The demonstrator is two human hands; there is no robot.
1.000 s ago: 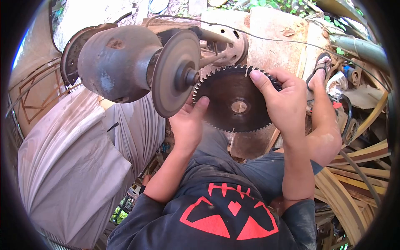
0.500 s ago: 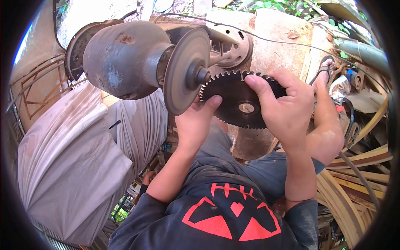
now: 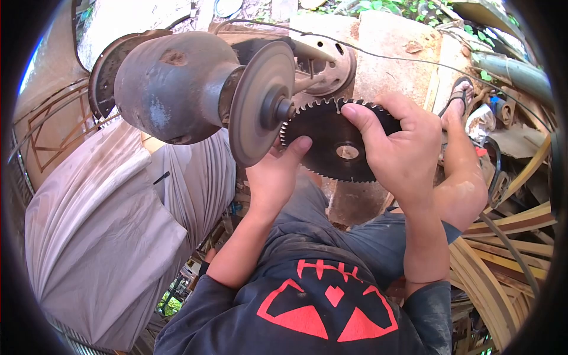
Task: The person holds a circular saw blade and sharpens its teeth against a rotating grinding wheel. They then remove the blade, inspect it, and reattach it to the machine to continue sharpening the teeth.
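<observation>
A dark circular saw blade (image 3: 322,139) with a round centre hole is held flat between both hands. My left hand (image 3: 273,174) grips its left edge, thumb on top, close under the grinding wheel. My right hand (image 3: 402,145) pinches the right side, with the thumb on the upper face and the fingers partly hidden beneath. The thin grinding wheel (image 3: 251,112) sits on the shaft of a grey bench grinder (image 3: 171,89). The blade's toothed left edge is beside the wheel and its shaft end; whether they touch I cannot tell.
Grey cloth (image 3: 106,236) drapes something at the left. A black cable (image 3: 396,58) crosses above the blade. Curved wooden strips (image 3: 491,290) lie at the lower right. A sandalled foot (image 3: 458,97) rests on the ground at the right, near a grey pipe (image 3: 515,74).
The grinder, the blade and both hands appear slightly further left in view. Both hands keep their hold on the blade.
</observation>
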